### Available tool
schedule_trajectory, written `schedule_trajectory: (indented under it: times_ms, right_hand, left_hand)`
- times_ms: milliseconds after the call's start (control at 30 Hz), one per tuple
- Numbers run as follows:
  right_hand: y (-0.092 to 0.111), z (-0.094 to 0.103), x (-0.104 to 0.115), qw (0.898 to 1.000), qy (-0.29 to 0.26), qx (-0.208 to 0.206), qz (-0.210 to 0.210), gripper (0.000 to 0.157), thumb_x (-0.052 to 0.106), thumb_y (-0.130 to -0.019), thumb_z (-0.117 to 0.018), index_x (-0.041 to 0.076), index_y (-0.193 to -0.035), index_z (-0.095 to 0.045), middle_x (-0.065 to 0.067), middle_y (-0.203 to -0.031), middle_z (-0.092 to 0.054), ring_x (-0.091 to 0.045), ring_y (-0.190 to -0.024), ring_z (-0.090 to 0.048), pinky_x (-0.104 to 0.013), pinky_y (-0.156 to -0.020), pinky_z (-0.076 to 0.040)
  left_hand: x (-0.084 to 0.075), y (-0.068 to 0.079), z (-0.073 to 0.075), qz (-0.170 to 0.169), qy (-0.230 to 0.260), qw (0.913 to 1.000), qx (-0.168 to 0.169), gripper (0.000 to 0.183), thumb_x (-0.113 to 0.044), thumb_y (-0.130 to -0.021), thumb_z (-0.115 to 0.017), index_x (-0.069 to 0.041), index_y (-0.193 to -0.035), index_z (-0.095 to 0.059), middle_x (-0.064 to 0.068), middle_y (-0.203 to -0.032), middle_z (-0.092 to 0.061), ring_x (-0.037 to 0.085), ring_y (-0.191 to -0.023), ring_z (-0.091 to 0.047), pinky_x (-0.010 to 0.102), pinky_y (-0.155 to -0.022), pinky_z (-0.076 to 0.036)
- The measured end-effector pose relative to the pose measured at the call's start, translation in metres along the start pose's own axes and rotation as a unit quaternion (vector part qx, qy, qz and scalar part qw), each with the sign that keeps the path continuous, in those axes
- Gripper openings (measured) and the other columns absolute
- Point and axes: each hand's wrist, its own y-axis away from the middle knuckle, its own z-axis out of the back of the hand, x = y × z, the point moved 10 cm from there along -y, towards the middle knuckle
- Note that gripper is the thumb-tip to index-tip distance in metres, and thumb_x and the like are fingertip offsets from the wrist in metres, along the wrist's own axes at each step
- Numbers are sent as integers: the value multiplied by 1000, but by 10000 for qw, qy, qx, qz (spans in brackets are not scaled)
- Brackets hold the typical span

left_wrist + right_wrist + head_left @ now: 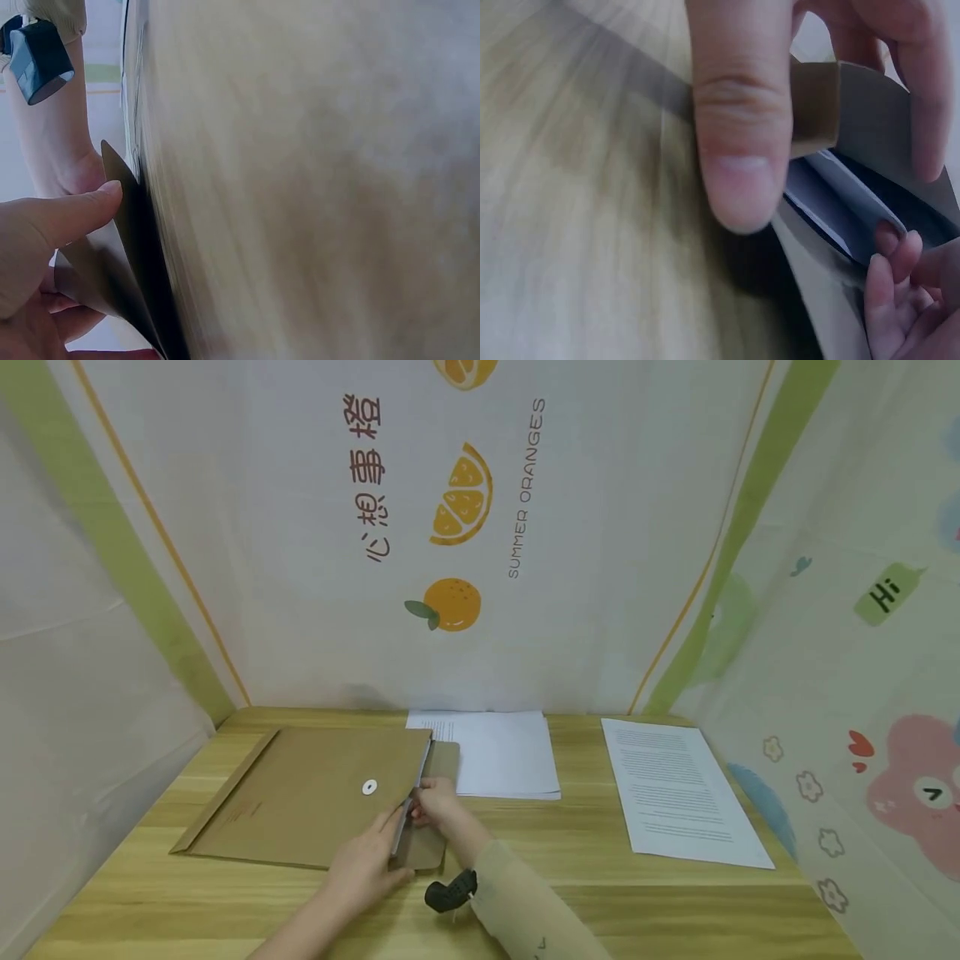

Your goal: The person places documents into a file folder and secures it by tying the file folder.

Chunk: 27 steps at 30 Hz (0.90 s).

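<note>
A brown kraft document envelope (315, 793) with a white button lies on the table, its open mouth facing right and the flap (446, 760) spread out beyond it. My left hand (367, 860) holds the envelope at the near corner of the mouth, fingers on top and thumb by the lower edge. At the mouth, my right hand (438, 803) pinches the edge of white paper (855, 199) inside. In the right wrist view, the left thumb (742, 157) looms large while the right fingers (896, 262) meet at the paper. Most of that paper is hidden within the envelope.
A stack of white sheets (510, 760) lies behind the right hand, partly under the envelope flap. Farther right rests a printed sheet (678, 793). The wooden table (585, 893) meets a printed cloth wall (585, 610) at the back. A black wrist camera (450, 892) is on the right wrist.
</note>
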Motion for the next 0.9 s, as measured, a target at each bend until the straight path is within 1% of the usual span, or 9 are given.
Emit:
schedule_trajectory:
  times_ms: [100,200,367,433,533,633,700,767,900]
  right_hand:
    - [-1,1,1,9999,105,-49,64,36,-8,-92,-43,-13,-126,-54,-7,-65,-54,-7,-45,-46,-19,-47,-47]
    - [-1,0,2,9994,344,51,81,36,-5,-95,-45,-10,-129,-53,-6,-68,-54,-6,-46,-46,-19,-49,-49]
    - [1,-4,1,9979,523,372,20,29,-1,-96,-46,-6,-121,-60,-7,-70,-56,-8,-47,-49,-25,-52,-53]
    - [2,-4,0,9976,508,462,-82,24,-2,-94,-46,-7,-111,-62,-8,-68,-57,-10,-48,-52,-27,-52,-54]
    - [6,-4,-2,9966,511,583,-282,16,-4,-91,-46,-5,-88,-62,-10,-66,-59,-12,-48,-54,-27,-49,-54]
    - [11,-1,-5,9951,541,707,-441,19,-4,-91,-48,-2,-75,-58,-10,-66,-60,-12,-47,-55,-24,-46,-52]
    - [15,0,-6,9939,544,816,-512,18,-4,-91,-49,-3,-77,-60,-10,-67,-63,-12,-46,-55,-23,-46,-51]
    - [18,1,-8,9926,604,895,-562,17,-2,-92,-51,-4,-80,-62,-11,-70,-65,-11,-46,-55,-24,-46,-51]
    - [26,8,-6,9888,959,1027,-510,17,2,-93,-53,-6,-87,-67,-13,-73,-68,-12,-48,-57,-26,-49,-53]
  left_hand:
    - [0,-1,-1,-21,0,10000,13,87,-23,-61,-90,10,-131,-49,24,-132,-50,36,-103,-60,47,-69,-54]
    - [0,-1,-1,-14,17,10000,25,88,-23,-61,-90,9,-131,-49,23,-133,-50,35,-101,-61,46,-68,-54]
    - [3,1,-1,77,17,10000,52,91,-28,-60,-90,7,-133,-48,20,-127,-54,30,-91,-63,43,-64,-54]
    - [3,2,-1,108,-13,9999,76,92,-31,-59,-90,7,-132,-50,19,-123,-56,27,-84,-63,41,-61,-54]
    - [2,2,-2,81,-48,9998,148,91,-31,-56,-90,7,-129,-52,16,-120,-58,26,-81,-63,42,-61,-53]
    - [0,2,-4,17,-122,9995,291,88,-31,-55,-90,7,-127,-55,16,-122,-58,26,-81,-63,43,-62,-53]
    - [-2,2,-4,-71,-223,9990,371,86,-31,-54,-88,7,-125,-57,15,-122,-58,26,-81,-63,42,-61,-53]
    - [-6,2,-4,-184,-332,9982,459,83,-31,-54,-87,7,-123,-59,14,-120,-59,23,-75,-62,40,-58,-52]
    - [-14,3,-5,-507,-337,9955,719,72,-33,-57,-85,2,-116,-64,8,-109,-58,15,-67,-56,34,-51,-47]
